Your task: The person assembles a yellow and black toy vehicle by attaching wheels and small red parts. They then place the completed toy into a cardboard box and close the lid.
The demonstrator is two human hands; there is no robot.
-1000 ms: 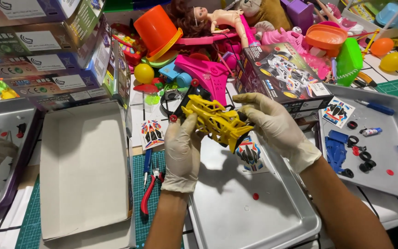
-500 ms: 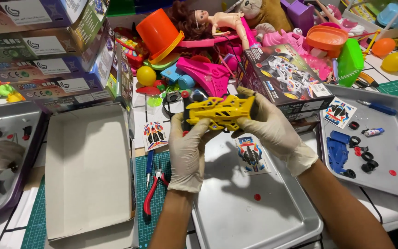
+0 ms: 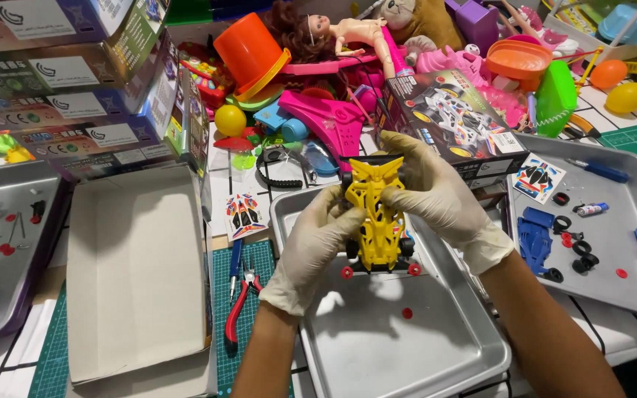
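Note:
Both my gloved hands hold a yellow toy car body [image 3: 377,217] with black wheels and red hubs above a silver metal tray [image 3: 436,354]. My left hand [image 3: 315,247] grips its left side and rear. My right hand [image 3: 429,188] wraps over its nose and right side. The car points away from me, lengthwise. A small red part [image 3: 407,312] lies loose in the tray beneath it.
An open white cardboard box [image 3: 138,273] lies left, with red-handled pliers [image 3: 241,298] and a sticker sheet [image 3: 243,214] beside it. A second tray [image 3: 628,273] at right holds blue parts, black tyres and small tubes. A toy kit box [image 3: 455,121] and piled colourful toys fill the back.
The yellow car has turned in my hands from lying crosswise to pointing away from me, and it has come lower, closer to the tray.

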